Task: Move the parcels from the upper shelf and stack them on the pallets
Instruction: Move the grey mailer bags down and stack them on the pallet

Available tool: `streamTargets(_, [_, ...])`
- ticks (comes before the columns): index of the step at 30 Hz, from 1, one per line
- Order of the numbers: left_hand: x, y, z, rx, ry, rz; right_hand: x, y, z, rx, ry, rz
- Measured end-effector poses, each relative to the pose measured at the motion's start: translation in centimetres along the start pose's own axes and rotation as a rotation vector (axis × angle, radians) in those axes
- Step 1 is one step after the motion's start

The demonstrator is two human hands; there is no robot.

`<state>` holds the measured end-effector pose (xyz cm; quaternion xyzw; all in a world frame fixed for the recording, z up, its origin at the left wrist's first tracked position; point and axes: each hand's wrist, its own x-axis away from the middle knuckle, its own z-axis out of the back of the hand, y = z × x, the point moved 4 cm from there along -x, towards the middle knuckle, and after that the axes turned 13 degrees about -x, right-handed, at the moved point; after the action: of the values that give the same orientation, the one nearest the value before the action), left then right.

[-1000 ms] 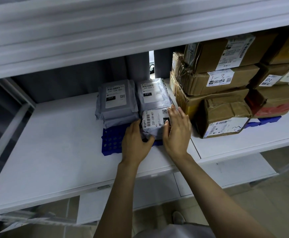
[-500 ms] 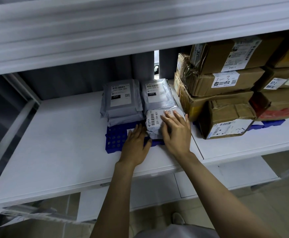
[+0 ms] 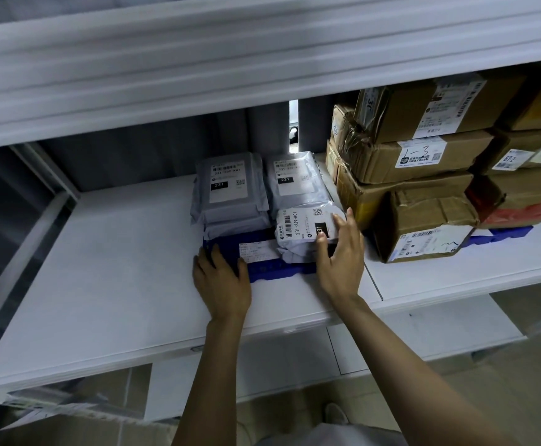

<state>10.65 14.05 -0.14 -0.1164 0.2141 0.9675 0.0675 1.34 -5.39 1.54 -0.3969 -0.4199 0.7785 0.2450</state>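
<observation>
Both hands have moved since a moment ago. The left hand [image 3: 222, 281] has slid away from the small grey parcel [image 3: 308, 230] to the front left corner of the blue pallet [image 3: 275, 268]. The right hand [image 3: 340, 255] has gone round to the parcel's right side.

The small grey parcel lies on the front right part of the pallet, with its white sticker facing up. The right hand is open, with its fingers spread and straight, and it touches the parcel's right edge and top. The left hand is open too. It lies flat on the pallet corner and holds nothing.

A white paper slip [image 3: 256, 249] shows on the pallet, between the left hand and the parcel. More grey parcels [image 3: 230, 191] sit behind, at the back of the pallet. The pallet rests on a white shelf [image 3: 118, 268]. To the right, brown boxes [image 3: 423, 194] are piled up on another blue pallet [image 3: 501, 235].
</observation>
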Motion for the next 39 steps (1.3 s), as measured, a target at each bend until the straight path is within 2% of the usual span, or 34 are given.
streamTargets(3, [-0.1, -0.6, -0.2, 0.015, -0.076, 0.096, -0.3, 0.0, 0.1, -0.039, 0.013, -0.051])
streamTargets(10, [-0.3, -0.4, 0.2, 0.047, -0.049, 0.152, -0.5, -0.1, 0.3, -0.087, 0.016, -0.037])
streamTargets(21, [0.4, 0.0, 0.7, 0.028, -0.076, 0.151, -0.3, -0.2, 0.8, -0.087, 0.025, -0.023])
streamTargets(27, [1.0, 2.0, 2.5, 0.055, 0.098, 0.072, 1.1, 0.1, 0.9, -0.046, 0.081, -0.094])
streamTargets(29, [1.7, 3.3, 2.8, 0.084, 0.107, 0.007, 1.4, 0.5, 1.0, -0.059, 0.105, -0.146])
streamTargets(34, [3.2, 5.9, 1.7, 0.163, -0.054, -0.146, 1.4, 0.9, 1.0, -0.105, 0.110, -0.249])
streamTargets(39, [3.8, 6.8, 1.7, 0.210, -0.149, -0.177, 0.9, 0.7, 1.2, -0.137, 0.113, -0.290])
